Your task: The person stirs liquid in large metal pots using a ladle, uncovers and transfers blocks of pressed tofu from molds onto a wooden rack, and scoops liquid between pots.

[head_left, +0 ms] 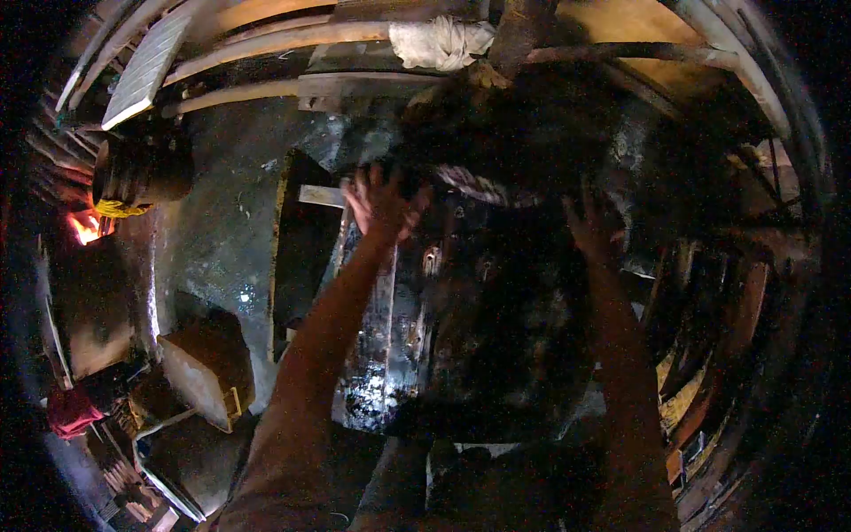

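My left hand (381, 206) is at the far left corner of a dark, shiny wooden tabletop (409, 306), its fingers spread and nothing in them. Over on the right side, my right hand (596, 227) is in deep shadow with its fingers apart. I see nothing in it, and contact with the surface below cannot be made out. A pale, patterned strip (487, 187), perhaps cloth, lies between the hands along the far edge. Beside my left hand, a short light wooden piece (321, 196) sticks out. Much of the tabletop's right half is lost in darkness.
A fire (86, 228) glows at the far left below a dark round vessel (142, 170) with a yellow cloth (122, 209). A wooden box (202, 372) stands lower left. White cloth (441, 43) hangs over wooden beams at the back. Planks (753, 301) lean on the right.
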### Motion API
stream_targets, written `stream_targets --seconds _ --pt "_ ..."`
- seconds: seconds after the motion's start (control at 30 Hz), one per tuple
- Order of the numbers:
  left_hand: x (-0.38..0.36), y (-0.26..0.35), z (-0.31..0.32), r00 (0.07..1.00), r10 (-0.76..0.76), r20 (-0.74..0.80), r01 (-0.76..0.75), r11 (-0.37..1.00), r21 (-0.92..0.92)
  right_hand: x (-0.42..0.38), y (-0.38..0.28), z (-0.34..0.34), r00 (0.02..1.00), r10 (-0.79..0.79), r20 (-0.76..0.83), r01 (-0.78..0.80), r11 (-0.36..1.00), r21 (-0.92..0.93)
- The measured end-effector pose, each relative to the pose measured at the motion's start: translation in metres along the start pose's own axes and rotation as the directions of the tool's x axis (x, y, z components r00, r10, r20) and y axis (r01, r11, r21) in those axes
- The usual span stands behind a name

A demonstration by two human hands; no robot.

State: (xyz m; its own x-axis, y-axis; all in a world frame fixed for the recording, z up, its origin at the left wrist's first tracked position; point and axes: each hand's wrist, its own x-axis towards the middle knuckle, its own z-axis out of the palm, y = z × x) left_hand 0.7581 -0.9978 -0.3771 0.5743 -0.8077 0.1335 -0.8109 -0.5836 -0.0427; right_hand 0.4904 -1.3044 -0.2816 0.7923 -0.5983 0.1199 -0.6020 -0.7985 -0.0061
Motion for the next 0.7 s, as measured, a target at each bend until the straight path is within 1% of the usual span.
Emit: stream_targets --seconds 0.03,0.07,0.1,0.13,0.2,0.23,0.27,0.3,0.33,0.37,0.4,0.43,0.5,0.53,0.6,0.67,0.7 --pt "0.013 -0.034 0.035 0.938 -0.084 0.336 0.149 0.973 -0.174 0.017 0.014 0.018 0.991 0.079 0.112 -0.086 0.995 0.058" --pt "0.026 -0.068 0.068 0.784 -0.15 0.602 0.338 0.917 -0.212 0.023 0.027 0.03 0.961 0.153 0.229 -0.181 0.977 0.109" --pt "0.027 -0.079 0.06 0.745 -0.196 0.637 0.427 0.874 -0.232 0.017 0.04 0.031 0.973 0.152 0.172 -0.194 0.945 0.263" --pt "0.015 -0.082 0.044 0.767 -0.217 0.604 0.457 0.845 -0.276 0.004 0.051 0.029 0.981 0.16 0.115 -0.193 0.889 0.414" --pt "-0.02 -0.081 0.024 0.825 -0.211 0.524 0.461 0.788 -0.409 -0.046 0.072 0.034 0.98 0.189 -0.057 -0.131 0.841 0.526" --pt "-0.044 -0.078 0.014 0.845 -0.201 0.496 0.458 0.751 -0.476 -0.088 0.078 0.042 0.966 0.194 -0.172 -0.087 0.868 0.488" --pt "-0.074 -0.076 0.008 0.849 -0.189 0.494 0.466 0.709 -0.53 -0.129 0.077 0.044 0.922 0.388 0.02 -0.215 0.465 0.859" --pt "-0.103 -0.074 0.0 0.829 -0.179 0.529 0.498 0.667 -0.555 -0.171 0.08 0.04 0.832 0.505 0.231 -0.475 0.432 0.767" --pt "-0.133 -0.073 -0.004 0.806 -0.168 0.568 0.533 0.625 -0.571 -0.209 0.081 0.031 0.687 0.589 0.426 -0.698 0.372 0.612" --pt "-0.161 -0.071 -0.007 0.772 -0.155 0.616 0.575 0.583 -0.574 -0.237 0.073 0.015 0.649 0.5 0.574 -0.719 0.158 0.677" --pt "-0.184 -0.069 -0.011 0.735 -0.14 0.663 0.617 0.544 -0.569 -0.264 0.073 0.011 0.632 0.445 0.634 -0.734 0.082 0.674" --pt "-0.202 -0.069 -0.012 0.699 -0.122 0.704 0.654 0.506 -0.562 -0.288 0.074 0.009 0.658 0.397 0.64 -0.708 0.038 0.705" --pt "-0.226 -0.069 -0.011 0.641 -0.086 0.763 0.711 0.442 -0.547 -0.325 0.081 0.011 0.763 0.303 0.572 -0.605 0.022 0.796" --pt "-0.231 -0.068 -0.009 0.626 -0.068 0.777 0.724 0.42 -0.547 -0.337 0.086 0.016 0.829 0.239 0.506 -0.523 0.013 0.852" --pt "-0.234 -0.066 -0.006 0.613 -0.033 0.79 0.736 0.389 -0.555 -0.353 0.099 0.028 0.944 0.094 0.316 -0.317 -0.01 0.948" --pt "-0.237 -0.06 -0.007 0.613 0.0 0.79 0.735 0.367 -0.57 -0.364 0.111 0.037 0.99 -0.033 0.14 -0.141 -0.052 0.989" --pt "-0.236 -0.058 -0.011 0.613 0.017 0.79 0.732 0.364 -0.575 -0.365 0.111 0.043 0.997 -0.059 0.048 -0.052 -0.072 0.996"
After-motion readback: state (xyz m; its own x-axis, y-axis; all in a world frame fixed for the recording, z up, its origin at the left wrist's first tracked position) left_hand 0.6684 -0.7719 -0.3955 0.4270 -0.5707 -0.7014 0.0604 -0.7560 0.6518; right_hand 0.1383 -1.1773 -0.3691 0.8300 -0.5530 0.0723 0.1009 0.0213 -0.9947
